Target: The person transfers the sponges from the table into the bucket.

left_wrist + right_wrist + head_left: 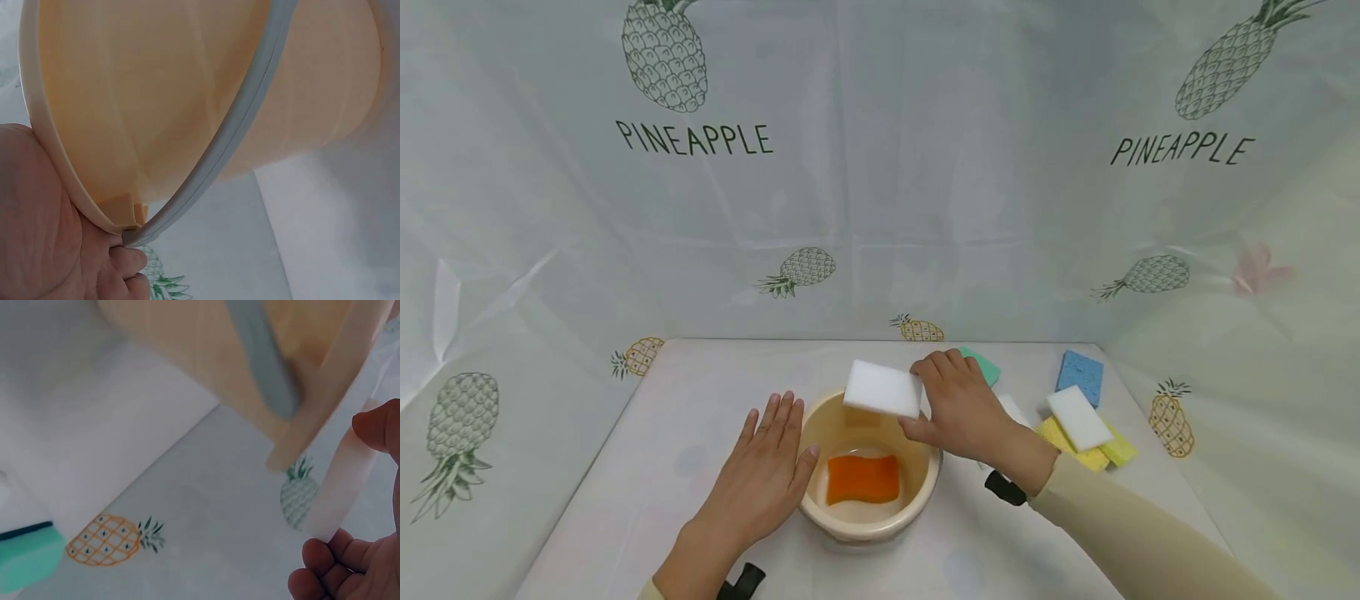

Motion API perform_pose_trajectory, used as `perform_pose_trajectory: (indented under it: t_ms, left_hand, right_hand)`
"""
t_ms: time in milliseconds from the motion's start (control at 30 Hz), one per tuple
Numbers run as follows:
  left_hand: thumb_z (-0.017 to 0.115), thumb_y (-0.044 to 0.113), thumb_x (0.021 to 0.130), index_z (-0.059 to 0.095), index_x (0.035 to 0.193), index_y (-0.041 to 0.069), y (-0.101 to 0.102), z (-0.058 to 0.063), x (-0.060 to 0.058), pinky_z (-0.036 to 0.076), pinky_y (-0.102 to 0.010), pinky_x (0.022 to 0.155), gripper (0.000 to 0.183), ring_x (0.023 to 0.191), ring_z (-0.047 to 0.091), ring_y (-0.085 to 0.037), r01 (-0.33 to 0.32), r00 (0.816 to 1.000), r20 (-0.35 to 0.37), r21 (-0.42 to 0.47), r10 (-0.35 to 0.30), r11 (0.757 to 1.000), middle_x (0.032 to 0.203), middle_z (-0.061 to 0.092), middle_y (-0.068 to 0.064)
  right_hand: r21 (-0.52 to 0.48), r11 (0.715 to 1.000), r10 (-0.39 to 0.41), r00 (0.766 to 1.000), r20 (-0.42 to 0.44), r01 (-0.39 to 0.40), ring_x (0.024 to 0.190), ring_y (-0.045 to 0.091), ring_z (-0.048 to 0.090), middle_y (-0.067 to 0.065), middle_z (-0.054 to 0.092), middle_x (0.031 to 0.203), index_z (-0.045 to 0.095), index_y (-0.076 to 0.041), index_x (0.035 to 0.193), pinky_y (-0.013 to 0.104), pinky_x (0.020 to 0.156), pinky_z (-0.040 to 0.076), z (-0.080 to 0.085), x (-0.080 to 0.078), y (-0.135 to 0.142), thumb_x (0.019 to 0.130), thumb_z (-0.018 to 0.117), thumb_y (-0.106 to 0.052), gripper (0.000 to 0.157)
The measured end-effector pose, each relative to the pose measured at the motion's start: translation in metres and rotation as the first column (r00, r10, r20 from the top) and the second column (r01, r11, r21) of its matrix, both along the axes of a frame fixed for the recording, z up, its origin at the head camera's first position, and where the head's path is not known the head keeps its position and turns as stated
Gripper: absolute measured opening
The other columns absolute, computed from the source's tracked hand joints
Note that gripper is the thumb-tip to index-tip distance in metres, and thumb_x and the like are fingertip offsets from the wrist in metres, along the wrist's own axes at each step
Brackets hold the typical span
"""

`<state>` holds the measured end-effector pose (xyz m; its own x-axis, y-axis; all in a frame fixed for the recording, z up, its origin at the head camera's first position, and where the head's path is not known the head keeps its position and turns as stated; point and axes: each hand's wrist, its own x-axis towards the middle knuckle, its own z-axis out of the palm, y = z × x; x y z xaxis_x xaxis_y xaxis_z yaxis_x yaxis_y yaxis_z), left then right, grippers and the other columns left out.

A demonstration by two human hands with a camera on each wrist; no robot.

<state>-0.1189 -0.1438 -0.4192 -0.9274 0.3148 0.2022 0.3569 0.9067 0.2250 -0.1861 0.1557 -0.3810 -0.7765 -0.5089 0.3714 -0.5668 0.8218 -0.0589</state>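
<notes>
A cream bucket stands on the table, with an orange sponge lying inside at its bottom. My right hand pinches a white sponge between thumb and fingers, above the bucket's far right rim. In the right wrist view the same white sponge is held by its edges, apart from the bucket. Fingers extended, my left hand rests against the bucket's left rim. The left wrist view shows that hand touching the rim near the end of the grey handle.
Right of the bucket lie a blue sponge and a white sponge on top of yellow sponges. Behind my right hand are a green sponge and a partly hidden white piece. A pineapple-print sheet hangs behind the table.
</notes>
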Motion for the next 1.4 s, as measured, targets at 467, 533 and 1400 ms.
perform_pose_trajectory:
  t_ms: [467, 533, 1400]
  left_hand:
    - [0.044, 0.041, 0.113, 0.034, 0.161, -0.007, 0.0, 0.0, 0.0, 0.019, -0.061, 0.13, 0.069, 0.161, 0.024, -0.04, 0.001, 1.0, 0.004, 0.017, -0.001, 1.0, 0.169, 0.032, -0.025]
    - [0.044, 0.041, 0.113, 0.035, 0.161, -0.007, 0.0, 0.001, 0.001, 0.02, -0.061, 0.13, 0.068, 0.16, 0.025, -0.041, 0.003, 1.0, 0.0, 0.018, -0.003, 1.0, 0.169, 0.032, -0.025]
    - [0.045, 0.041, 0.113, 0.032, 0.162, -0.007, 0.002, 0.0, 0.0, 0.02, -0.06, 0.13, 0.07, 0.161, 0.022, -0.039, -0.001, 0.999, 0.033, 0.021, 0.001, 1.0, 0.17, 0.029, -0.025]
  right_hand:
    - [0.12, 0.989, 0.071, 0.993, 0.093, -0.082, 0.103, 0.021, 0.049, 0.003, 0.062, 0.113, 0.063, -0.011, 0.122, 0.035, 0.084, 0.039, -0.018, 0.013, -0.02, 0.086, 0.076, -0.058, 0.061]
    - [0.127, 0.988, 0.077, 0.992, 0.099, -0.089, 0.102, 0.021, 0.048, 0.003, 0.063, 0.113, 0.063, -0.011, 0.122, 0.035, 0.084, 0.04, -0.018, 0.013, -0.021, 0.086, 0.076, -0.059, 0.061]
    - [0.103, 0.992, 0.076, 0.997, 0.02, -0.077, 0.103, 0.023, 0.053, 0.004, 0.065, 0.116, 0.066, -0.009, 0.126, 0.037, 0.083, 0.042, -0.025, 0.016, -0.017, 0.09, 0.075, -0.054, 0.058]
